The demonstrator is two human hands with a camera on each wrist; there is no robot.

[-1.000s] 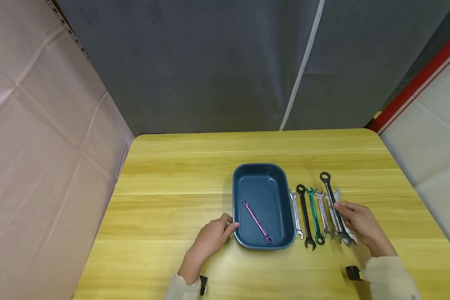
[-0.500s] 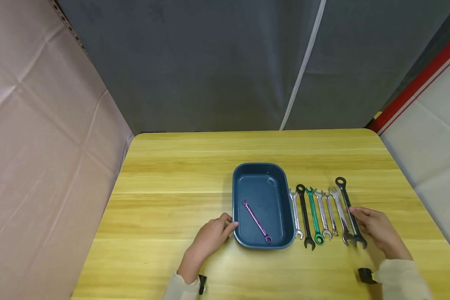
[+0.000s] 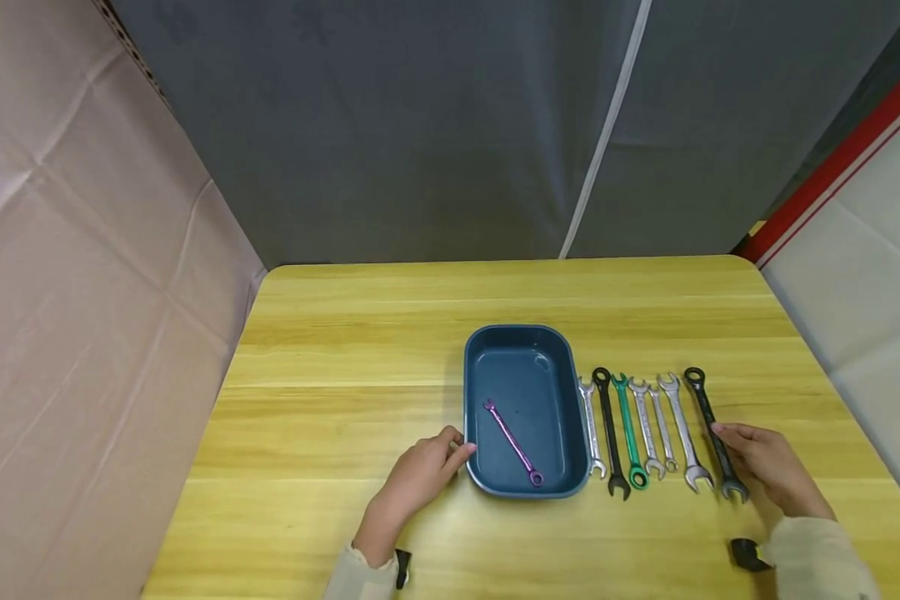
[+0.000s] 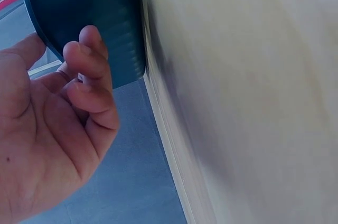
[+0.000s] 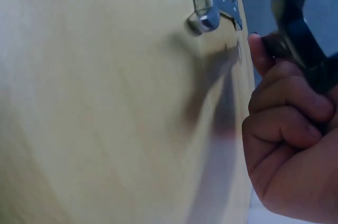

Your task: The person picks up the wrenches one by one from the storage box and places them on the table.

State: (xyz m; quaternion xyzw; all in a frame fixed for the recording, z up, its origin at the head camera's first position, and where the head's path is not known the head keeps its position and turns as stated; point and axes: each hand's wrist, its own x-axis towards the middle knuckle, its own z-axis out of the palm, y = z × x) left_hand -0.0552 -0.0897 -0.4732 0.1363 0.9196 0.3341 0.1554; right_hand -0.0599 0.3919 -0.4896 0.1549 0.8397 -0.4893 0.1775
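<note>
My right hand pinches a black combination wrench at its shaft, to the right of a row of wrenches. In the right wrist view the wrench is raised off the table, its shadow below it. My left hand grips the left rim of a blue rectangular tray, thumb on the edge and fingers outside. Inside the tray lies a purple wrench, slanted. Nearest to the held wrench is a silver wrench at the row's right end.
Along the tray's right side lie a silver wrench, a black wrench, a green wrench, another silver wrench and a small silver wrench. The wooden table ends at a grey curtain.
My right hand has carried the black wrench rightward and toward me, from above the silver wrenches to beyond the row's right end. The left hand and the tray stay put.
</note>
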